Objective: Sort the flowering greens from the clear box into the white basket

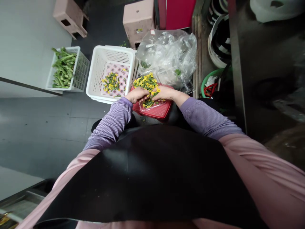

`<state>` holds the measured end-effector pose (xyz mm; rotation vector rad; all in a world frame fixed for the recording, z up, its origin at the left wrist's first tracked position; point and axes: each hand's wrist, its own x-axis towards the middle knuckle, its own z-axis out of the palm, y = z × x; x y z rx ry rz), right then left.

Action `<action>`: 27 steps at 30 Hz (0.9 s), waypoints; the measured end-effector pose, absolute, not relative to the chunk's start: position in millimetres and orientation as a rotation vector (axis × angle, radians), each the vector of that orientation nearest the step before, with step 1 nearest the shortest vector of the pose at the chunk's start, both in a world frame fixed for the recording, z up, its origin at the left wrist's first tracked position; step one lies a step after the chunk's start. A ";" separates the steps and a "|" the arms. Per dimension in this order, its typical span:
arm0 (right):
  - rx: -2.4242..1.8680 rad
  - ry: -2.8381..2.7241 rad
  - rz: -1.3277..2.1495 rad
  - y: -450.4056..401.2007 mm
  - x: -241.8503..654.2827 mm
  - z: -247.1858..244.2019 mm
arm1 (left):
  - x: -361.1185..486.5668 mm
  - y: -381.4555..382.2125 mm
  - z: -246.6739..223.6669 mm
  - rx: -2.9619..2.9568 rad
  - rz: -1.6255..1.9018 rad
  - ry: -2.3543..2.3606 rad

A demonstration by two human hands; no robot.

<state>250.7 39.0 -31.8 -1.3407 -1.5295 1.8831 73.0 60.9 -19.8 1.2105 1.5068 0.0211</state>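
Observation:
A heap of yellow-flowered greens (146, 82) lies on a clear plastic sheet or bag over a red stool (157, 111) in front of me. At the left side of the heap is my left hand (137, 94), its fingers curled closed; what they grip is too small to make out. My right hand (164, 93) comes in from the right, its fingers closed on a few flowering stems near the middle of the heap. Just left of the stool, a white basket (111, 51) with a reddish perforated bottom holds a smaller pile of flowering tops (111, 82).
A white basket (82, 68) of thick green stems (64, 68) stands farther left. Crumpled clear plastic bags (169, 54) lie behind the heap. Pink stools (138, 17) are at the back. On the right are a green basin (205, 82), buckets (211, 47) and a metal table edge (238, 70).

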 end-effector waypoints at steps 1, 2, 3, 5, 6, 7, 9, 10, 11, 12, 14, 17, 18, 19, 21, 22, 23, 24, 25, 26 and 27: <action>-1.320 -1.509 1.889 38.0 250.0 -30.8 | 74.4 60.9 -19.0 1.096 0.100 1.498; -1.305 -1.462 1.901 37.8 249.8 -29.8 | 76.0 60.3 -18.2 0.992 0.177 1.478; -1.293 -1.397 1.922 38.4 250.1 -29.0 | 77.5 59.0 -17.5 0.908 0.256 1.452; -1.285 -1.250 1.974 41.1 251.7 -27.4 | 78.8 54.3 -16.3 0.831 0.392 1.402; -1.300 -1.181 1.991 42.7 252.6 -26.5 | 78.5 51.1 -16.0 0.833 0.427 1.382; -1.321 -1.119 2.002 44.2 253.4 -25.5 | 77.6 47.5 -15.8 0.851 0.434 1.365; -1.364 -1.026 2.020 46.2 254.2 -23.1 | 75.0 40.0 -15.5 0.895 0.402 1.314; -1.376 -0.996 2.034 46.5 254.3 -21.9 | 73.8 36.6 -15.3 0.913 0.391 1.277; -1.379 -0.977 2.049 46.5 254.2 -20.8 | 72.9 33.8 -15.1 0.929 0.392 1.243; -1.374 -0.964 2.067 46.3 254.1 -19.9 | 72.5 31.5 -14.7 0.944 0.399 1.215; -1.363 -0.934 2.089 45.9 254.0 -19.2 | 73.1 29.1 -14.2 0.964 0.419 1.190; -1.350 -0.878 2.100 46.7 254.3 -20.9 | 75.3 29.1 -14.7 0.969 0.468 1.178; -1.342 -0.865 2.101 47.4 254.5 -22.0 | 75.9 29.6 -15.3 0.966 0.490 1.173; -1.333 -0.856 2.100 48.1 254.5 -23.3 | 76.2 30.0 -16.1 0.965 0.511 1.167; -1.322 -0.845 2.090 49.4 254.4 -25.8 | 76.2 30.5 -17.7 0.971 0.534 1.160; -1.323 -0.840 2.085 49.9 254.2 -26.8 | 76.0 30.4 -18.3 0.977 0.538 1.159; -1.322 -0.835 2.082 50.2 253.9 -27.4 | 75.9 30.1 -18.9 0.983 0.539 1.159; -1.319 -0.826 2.082 50.4 253.6 -27.6 | 76.1 29.7 -19.4 0.987 0.540 1.160; -1.316 -0.814 2.083 50.4 253.4 -27.4 | 76.8 29.1 -19.9 0.990 0.543 1.160; -1.313 -0.800 2.087 50.3 253.2 -26.7 | 78.0 28.6 -20.6 0.990 0.550 1.161; -1.313 -0.783 2.089 50.2 253.1 -25.5 | 79.8 28.1 -21.7 0.989 0.562 1.165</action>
